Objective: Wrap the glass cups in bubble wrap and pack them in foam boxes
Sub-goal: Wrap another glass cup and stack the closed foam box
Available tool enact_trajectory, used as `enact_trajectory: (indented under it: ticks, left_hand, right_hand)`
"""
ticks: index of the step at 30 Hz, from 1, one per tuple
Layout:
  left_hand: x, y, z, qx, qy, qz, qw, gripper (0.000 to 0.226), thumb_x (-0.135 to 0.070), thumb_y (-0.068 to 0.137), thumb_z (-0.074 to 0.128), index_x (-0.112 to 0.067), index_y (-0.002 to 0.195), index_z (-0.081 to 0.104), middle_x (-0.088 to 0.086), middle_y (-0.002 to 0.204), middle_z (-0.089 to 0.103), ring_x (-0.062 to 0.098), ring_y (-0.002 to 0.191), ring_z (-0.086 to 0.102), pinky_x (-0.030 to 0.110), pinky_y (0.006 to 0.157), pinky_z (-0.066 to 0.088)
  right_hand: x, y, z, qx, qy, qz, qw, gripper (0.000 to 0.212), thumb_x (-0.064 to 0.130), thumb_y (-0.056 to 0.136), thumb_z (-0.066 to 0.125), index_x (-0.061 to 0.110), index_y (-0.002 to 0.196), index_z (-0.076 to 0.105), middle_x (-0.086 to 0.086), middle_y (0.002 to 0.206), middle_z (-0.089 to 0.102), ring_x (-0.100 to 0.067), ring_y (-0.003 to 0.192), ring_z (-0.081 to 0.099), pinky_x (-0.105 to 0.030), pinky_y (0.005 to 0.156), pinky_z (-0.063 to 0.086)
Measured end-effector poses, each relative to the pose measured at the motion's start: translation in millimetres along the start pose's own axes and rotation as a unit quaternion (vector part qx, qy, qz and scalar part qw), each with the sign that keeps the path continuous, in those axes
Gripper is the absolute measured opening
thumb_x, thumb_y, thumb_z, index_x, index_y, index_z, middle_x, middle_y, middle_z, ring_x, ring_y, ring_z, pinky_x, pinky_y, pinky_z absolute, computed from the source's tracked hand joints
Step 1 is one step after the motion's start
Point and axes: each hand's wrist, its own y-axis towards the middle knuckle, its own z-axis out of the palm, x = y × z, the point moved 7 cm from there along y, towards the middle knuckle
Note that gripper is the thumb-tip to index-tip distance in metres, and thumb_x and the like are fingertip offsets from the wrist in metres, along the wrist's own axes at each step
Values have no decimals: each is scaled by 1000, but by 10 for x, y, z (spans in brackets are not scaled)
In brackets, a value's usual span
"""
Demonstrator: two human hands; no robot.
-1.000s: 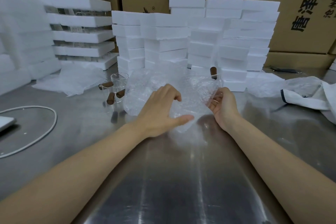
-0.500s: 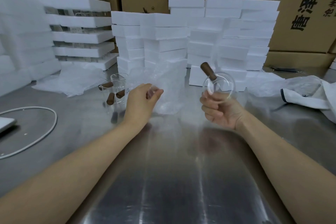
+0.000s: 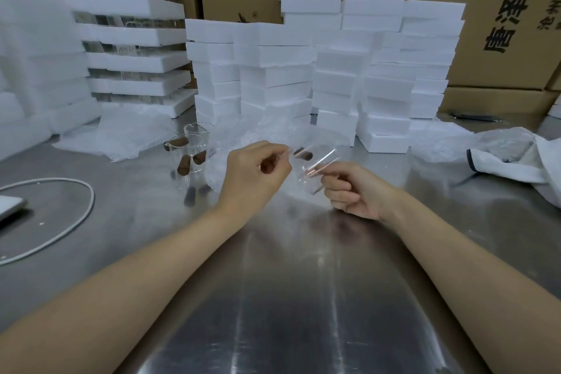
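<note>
Both hands are holding one cup (image 3: 314,174) clear of the worktop (image 3: 288,297), just in front of the wrap (image 3: 267,133). The right hand (image 3: 353,191) is curling round its lower body; the left hand (image 3: 253,174) is pinching near the rim, though blur is hiding the exact contact. The cup is lying tilted, its long axis running from the right hand up and leftward, mouth apparently facing the left hand, brown handle (image 3: 304,156) sticking out on the far side. Risk noted: smooth glass is liable to be slipping from so light a grip and striking the steel; a leftward swing would be endangering the standing cups (image 3: 195,146).
</note>
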Motion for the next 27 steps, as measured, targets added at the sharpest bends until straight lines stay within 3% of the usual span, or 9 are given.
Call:
enact_trajectory:
  ticks: [3, 6, 9, 11, 14, 18, 21, 24, 27]
  left_hand:
    - [-55, -26, 11, -3, -34, -6, 999, 16, -3, 78, 61, -5, 84, 76, 8, 58, 61, 17, 52, 48, 25, 54, 42]
    - [-105, -41, 34, -5, -61, -12, 998, 13, -7, 82, 64, -6, 85, 77, 4, 55, 58, 14, 50, 44, 20, 52, 38]
    - [-139, -34, 35, -12, -48, -3, 999, 17, -9, 90, 64, -4, 77, 74, 9, 54, 48, 11, 53, 37, 28, 52, 35]
    - [-133, -6, 0, -32, -44, -9, 998, 21, -11, 93, 61, -8, 74, 71, 12, 59, 43, 13, 56, 36, 29, 54, 34]
    - [-137, 5, -48, -50, -43, -11, 998, 16, -16, 92, 63, -8, 93, 76, 6, 73, 44, 11, 68, 43, 24, 61, 38]
    - [-320, -48, 36, -10, 24, 89, 996, 23, -18, 89, 56, -7, 95, 75, -2, 81, 50, 18, 77, 49, 21, 71, 40]
    - [-309, -54, 56, -6, 14, 82, 997, 23, -12, 91, 53, -6, 99, 73, -3, 78, 50, 15, 73, 50, 22, 69, 42]
    - [-371, -109, 140, 37, 20, 114, 993, 26, -10, 90, 50, -3, 104, 71, -5, 76, 50, 11, 70, 49, 21, 68, 42]
    - [-462, -172, 254, 78, 39, 151, 985, 27, -8, 91, 51, -1, 109, 69, -2, 80, 51, 6, 78, 45, 22, 73, 40]
  right_hand:
    - [-11, 89, -53, -56, 111, -35, 992, 16, 14, 90, 51, 3, 88, 62, 4, 45, 36, -6, 31, 36, -15, 33, 33]
    - [32, 162, -64, -86, 129, -105, 982, 20, 10, 93, 50, -1, 93, 66, -7, 74, 62, -15, 65, 66, -17, 65, 51]
    - [99, 166, -30, -88, 93, -155, 980, 20, 5, 93, 48, 0, 97, 67, -9, 95, 70, -17, 91, 67, -23, 85, 51]
    - [118, 138, -13, -111, 3, -162, 980, 21, 5, 93, 50, 2, 92, 70, -9, 92, 73, -17, 86, 69, -20, 72, 53]
    - [115, 88, 88, -129, -129, -174, 968, 23, 9, 95, 51, 3, 84, 71, -13, 86, 72, -29, 74, 65, -22, 54, 43]
    - [109, 51, 231, -74, -128, -183, 972, 42, 18, 100, 47, 22, 66, 72, -6, 58, 62, -16, 46, 51, -22, 46, 35]
    - [106, 77, 77, -118, -48, -160, 979, 38, 8, 97, 40, 14, 72, 68, -4, 48, 47, -12, 34, 30, -21, 39, 21]
    - [64, 126, -60, -116, 83, -125, 982, 28, 4, 94, 31, 6, 72, 48, 0, 45, 43, -9, 36, 30, -20, 43, 26]
    - [82, 150, 17, -87, 109, -159, 977, 19, -3, 90, 39, 0, 94, 57, -8, 73, 62, -18, 72, 62, -26, 79, 49]
